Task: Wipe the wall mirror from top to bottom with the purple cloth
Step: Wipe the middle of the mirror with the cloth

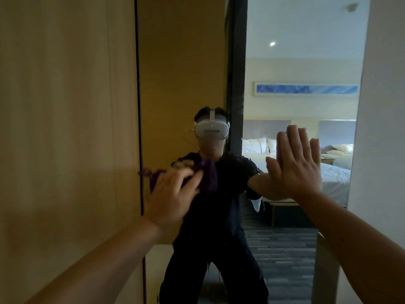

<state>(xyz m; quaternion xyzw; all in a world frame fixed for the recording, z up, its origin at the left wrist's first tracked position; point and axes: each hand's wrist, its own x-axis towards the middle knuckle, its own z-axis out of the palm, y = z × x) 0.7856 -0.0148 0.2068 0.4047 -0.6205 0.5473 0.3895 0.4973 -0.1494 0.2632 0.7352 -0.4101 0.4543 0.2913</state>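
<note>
Mirror: the wall mirror (285, 51) stood upright, filling the middle and right of the view, with a dark edge along its left side.
Wooden panel: a pale wooden panel (65, 106) took up the wall left of the mirror.
Left hand: the left hand (173, 194) was pressed toward the glass near the mirror's left edge, fingers curled and clamped on the purple cloth.
Purple cloth: the purple cloth (208, 175) was bunched against the glass under the left hand, showing past the fingertips on the right and as a blurred fringe on the left.
Right hand: the right hand (295, 163) lay flat on the glass to the right, fingers straight, close together and pointing up, holding nothing.
Reflection: the glass showed a person in dark clothes wearing a white headset (212, 128), with white beds (333, 172), a long blue picture (306, 88) and striped carpet (280, 249) far behind.
</note>
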